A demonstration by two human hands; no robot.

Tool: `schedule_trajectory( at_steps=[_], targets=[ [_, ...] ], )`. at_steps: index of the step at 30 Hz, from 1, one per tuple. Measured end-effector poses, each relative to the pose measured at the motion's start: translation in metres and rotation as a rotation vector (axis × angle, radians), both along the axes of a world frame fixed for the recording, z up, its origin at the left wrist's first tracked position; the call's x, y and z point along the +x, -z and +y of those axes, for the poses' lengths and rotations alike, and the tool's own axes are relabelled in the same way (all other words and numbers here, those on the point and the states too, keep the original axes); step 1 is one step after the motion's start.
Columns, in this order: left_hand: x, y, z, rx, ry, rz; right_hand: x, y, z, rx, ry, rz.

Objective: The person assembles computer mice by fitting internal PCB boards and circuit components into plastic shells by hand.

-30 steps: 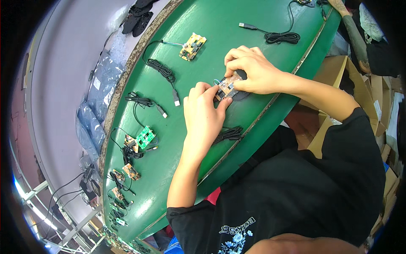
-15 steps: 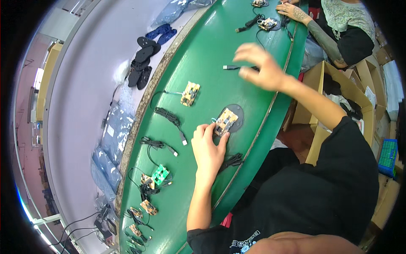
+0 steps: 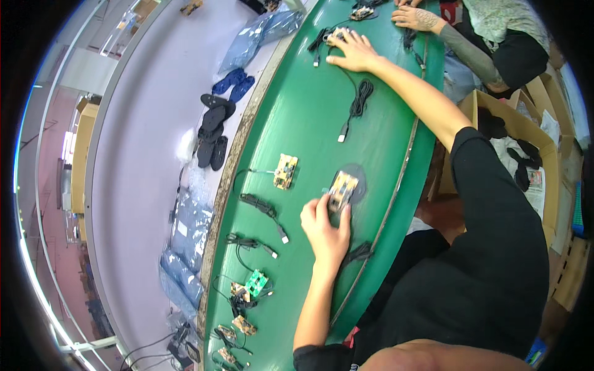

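My left hand (image 3: pixel 327 232) grips the lower edge of a tan circuit board (image 3: pixel 343 187) between thumb and fingers. The board lies on a dark rounded base plate (image 3: pixel 358 176) on the green belt. Stretched out to the far end, my right hand (image 3: pixel 356 52) has its fingers spread, with the fingertips on or just over another small board (image 3: pixel 336 37), which they partly cover. A bundled black USB cable (image 3: pixel 359 102) lies just below that hand. A bare tan board (image 3: pixel 285 171) sits left of the held one, with a cable leading off it.
Several boards, one of them green (image 3: pixel 256 282), lie with cables along the belt's near left. Beyond the speckled ledge are dark sole-shaped pieces (image 3: pixel 213 123) and blue plastic bags (image 3: pixel 190 226). A co-worker's hand (image 3: pixel 417 18) is at far right, above a cardboard box (image 3: pixel 557 185).
My right hand has swung farther away, from above the belt's middle to the board at the far end. My left hand stays on its board. The whole view has shifted.
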State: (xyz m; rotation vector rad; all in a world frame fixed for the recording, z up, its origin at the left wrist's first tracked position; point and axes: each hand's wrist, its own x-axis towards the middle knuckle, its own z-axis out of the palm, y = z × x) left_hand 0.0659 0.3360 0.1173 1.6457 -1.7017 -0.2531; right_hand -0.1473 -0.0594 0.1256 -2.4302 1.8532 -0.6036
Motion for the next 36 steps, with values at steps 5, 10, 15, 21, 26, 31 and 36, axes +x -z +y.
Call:
schedule_trajectory(
  at_steps=[5,10,15,21,26,31,36],
  targets=[
    [-0.002,0.006,-0.078,-0.126,-0.034,-0.009,0.023,-0.007,0.082,-0.220,-0.514,-0.348],
    [-0.018,0.000,-0.176,-0.169,-0.024,0.072,0.018,-0.018,0.208,0.050,-0.634,0.070],
    [-0.003,-0.013,-0.167,-0.021,0.052,0.247,0.034,0.002,0.130,-0.078,-0.644,0.077],
    [0.008,-0.029,-0.015,-0.100,0.210,0.073,0.045,0.002,0.023,-0.138,-0.436,0.093],
    [0.065,-0.013,0.132,0.072,-0.108,0.040,0.099,-0.017,0.153,-0.136,-0.662,0.048],
    [0.078,-0.002,0.183,0.028,-0.333,0.140,0.085,-0.002,0.109,-0.076,-0.478,0.131],
    [0.084,-0.001,0.172,0.001,-0.324,0.135,0.129,-0.008,0.026,-0.346,-0.296,0.236]
  ],
)
